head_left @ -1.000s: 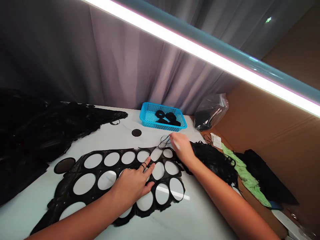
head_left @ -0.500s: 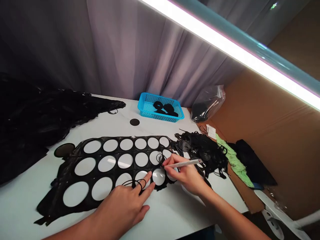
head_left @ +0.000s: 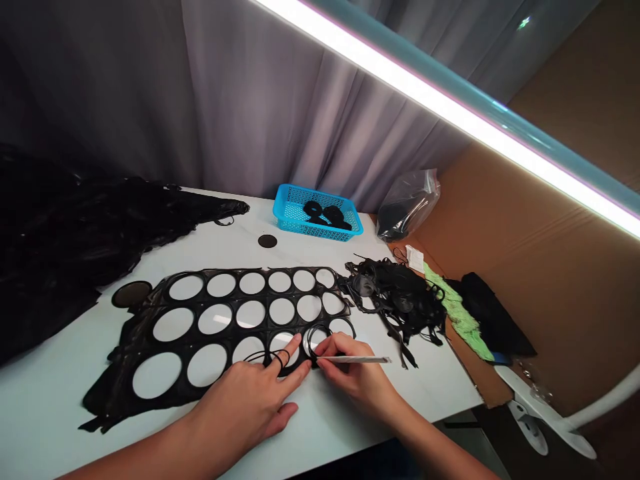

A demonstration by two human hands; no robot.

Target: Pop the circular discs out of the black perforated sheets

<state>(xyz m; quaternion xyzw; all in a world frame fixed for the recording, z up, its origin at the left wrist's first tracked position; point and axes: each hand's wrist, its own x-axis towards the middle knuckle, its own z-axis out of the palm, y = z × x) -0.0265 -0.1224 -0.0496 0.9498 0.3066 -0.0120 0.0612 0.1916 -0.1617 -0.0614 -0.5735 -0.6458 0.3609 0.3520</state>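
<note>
In the head view, a black sheet punched with rows of round holes (head_left: 220, 320) lies flat on the white tabletop (head_left: 350, 427), reaching from the left part of the tabletop to about its middle. The left hand (head_left: 250, 407) rests palm down at the sheet's near edge, its fingers spread and flat, gripping nothing; thin black rings (head_left: 277, 360) sit looped around its fingers, and the fingertips press on the sheet beside one of the near holes. The right hand (head_left: 357, 380) is just to the right of it, curled closed around a slim white tool (head_left: 353, 360) that lies nearly level, its tip pointing left at a thin black ring (head_left: 316, 337) lying at the sheet's near right corner. Just beyond the right hand, a tangle of black rings and scraps (head_left: 395, 297) lies heaped on the tabletop, touching the right end of the sheet. At the far edge of the tabletop stands a blue basket (head_left: 295, 220) with black pieces in it, and a single black disc (head_left: 267, 241) lies on the tabletop in front of it. A larger dark disc (head_left: 131, 293) lies by the sheet's left end, beside a big heap of black material (head_left: 65, 247). To the right, a clear bag (head_left: 407, 210) leans against a cardboard wall (head_left: 540, 267), with a green cloth (head_left: 457, 313) below it.
</note>
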